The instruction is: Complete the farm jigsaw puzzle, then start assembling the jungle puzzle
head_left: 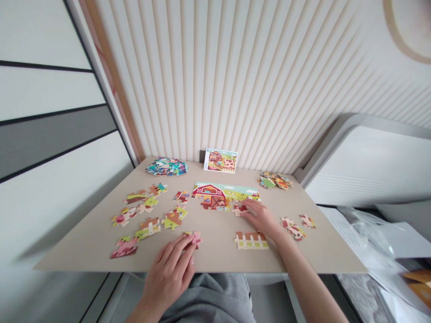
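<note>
My left hand (170, 273) rests at the table's front edge, its fingertips pinching a pink-and-red jigsaw piece (194, 238). Further along, my right hand (257, 216) presses its fingers on a cow-patterned piece (239, 209) touching the lower edge of a partly joined farm puzzle (215, 195) with a red barn. A white fence section (251, 240) lies just below that hand. Several loose pieces (141, 215) are spread on the left of the beige table (215, 253), and two cow-patterned pieces (292, 229) lie on the right.
A heap of puzzle pieces (166, 167) and a smaller heap (274, 180) sit along the back edge, with a farm picture card (220, 160) propped between them. A slatted wall (208, 80) rises behind. A white appliance (367, 166) and plastic sheeting (363, 237) stand right.
</note>
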`<state>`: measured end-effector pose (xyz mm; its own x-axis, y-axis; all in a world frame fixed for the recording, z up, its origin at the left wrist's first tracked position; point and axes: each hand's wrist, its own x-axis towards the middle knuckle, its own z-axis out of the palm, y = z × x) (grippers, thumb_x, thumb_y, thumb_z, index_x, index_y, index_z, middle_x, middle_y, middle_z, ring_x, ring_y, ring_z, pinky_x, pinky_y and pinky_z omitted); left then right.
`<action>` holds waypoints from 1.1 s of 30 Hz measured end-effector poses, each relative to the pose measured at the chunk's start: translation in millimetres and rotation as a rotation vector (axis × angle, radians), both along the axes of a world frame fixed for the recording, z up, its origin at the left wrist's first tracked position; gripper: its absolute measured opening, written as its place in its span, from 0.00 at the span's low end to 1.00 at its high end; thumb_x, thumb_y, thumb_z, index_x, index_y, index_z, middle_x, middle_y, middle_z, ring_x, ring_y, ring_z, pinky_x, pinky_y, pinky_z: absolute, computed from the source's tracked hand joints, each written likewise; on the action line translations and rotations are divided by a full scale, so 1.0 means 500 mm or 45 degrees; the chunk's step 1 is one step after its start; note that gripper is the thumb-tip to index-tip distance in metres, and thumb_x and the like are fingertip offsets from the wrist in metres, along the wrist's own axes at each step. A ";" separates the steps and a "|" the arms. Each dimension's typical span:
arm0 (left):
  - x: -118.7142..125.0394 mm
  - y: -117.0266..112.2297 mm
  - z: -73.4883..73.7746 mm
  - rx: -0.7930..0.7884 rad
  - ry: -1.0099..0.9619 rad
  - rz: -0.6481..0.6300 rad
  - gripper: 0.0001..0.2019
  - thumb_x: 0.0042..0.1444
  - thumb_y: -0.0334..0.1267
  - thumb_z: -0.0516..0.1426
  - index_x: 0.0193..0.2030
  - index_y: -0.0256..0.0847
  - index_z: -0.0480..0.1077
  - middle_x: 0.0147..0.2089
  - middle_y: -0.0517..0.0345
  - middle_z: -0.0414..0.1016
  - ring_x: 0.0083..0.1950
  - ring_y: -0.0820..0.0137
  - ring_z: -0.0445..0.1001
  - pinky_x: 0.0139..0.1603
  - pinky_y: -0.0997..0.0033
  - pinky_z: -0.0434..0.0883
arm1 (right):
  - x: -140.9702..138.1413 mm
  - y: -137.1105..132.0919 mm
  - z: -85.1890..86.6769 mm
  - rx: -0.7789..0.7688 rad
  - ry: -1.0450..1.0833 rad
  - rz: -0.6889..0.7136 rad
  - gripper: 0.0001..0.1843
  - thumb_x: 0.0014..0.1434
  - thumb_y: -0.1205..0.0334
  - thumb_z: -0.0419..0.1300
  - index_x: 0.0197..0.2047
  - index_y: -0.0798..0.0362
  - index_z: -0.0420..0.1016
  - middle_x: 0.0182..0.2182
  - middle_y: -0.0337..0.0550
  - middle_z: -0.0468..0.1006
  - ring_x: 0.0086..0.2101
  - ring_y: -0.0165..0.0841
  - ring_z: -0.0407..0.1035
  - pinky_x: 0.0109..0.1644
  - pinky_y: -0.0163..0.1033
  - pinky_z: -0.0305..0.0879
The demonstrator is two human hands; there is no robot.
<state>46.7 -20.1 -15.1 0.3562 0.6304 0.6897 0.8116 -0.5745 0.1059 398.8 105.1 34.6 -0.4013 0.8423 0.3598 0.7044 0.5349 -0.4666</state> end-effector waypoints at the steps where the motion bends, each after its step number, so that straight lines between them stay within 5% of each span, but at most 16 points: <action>1: 0.000 0.000 -0.001 -0.005 0.001 -0.002 0.18 0.65 0.28 0.54 0.60 0.40 0.73 0.61 0.45 0.76 0.62 0.57 0.73 0.64 0.54 0.66 | 0.001 0.004 -0.008 0.018 -0.023 -0.016 0.20 0.68 0.51 0.58 0.60 0.44 0.77 0.56 0.49 0.79 0.56 0.44 0.73 0.63 0.55 0.69; 16: 0.004 -0.002 0.006 -0.001 -0.031 -0.004 0.18 0.64 0.28 0.55 0.59 0.40 0.74 0.60 0.46 0.77 0.61 0.57 0.75 0.63 0.55 0.67 | 0.009 -0.027 -0.029 -0.036 -0.056 -0.083 0.18 0.69 0.53 0.58 0.60 0.43 0.77 0.58 0.47 0.78 0.59 0.44 0.70 0.67 0.56 0.62; 33: 0.004 -0.005 0.007 -0.016 0.007 0.026 0.18 0.64 0.29 0.53 0.58 0.41 0.75 0.59 0.45 0.77 0.61 0.58 0.75 0.64 0.55 0.68 | 0.027 -0.038 -0.021 -0.107 -0.022 -0.043 0.17 0.69 0.54 0.58 0.59 0.42 0.77 0.54 0.45 0.80 0.54 0.42 0.73 0.62 0.53 0.67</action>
<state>48.5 -22.8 -11.8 0.3472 0.6460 0.6798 0.8237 -0.5567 0.1082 412.5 86.0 24.2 -0.3775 0.8825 0.2806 0.7297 0.4700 -0.4966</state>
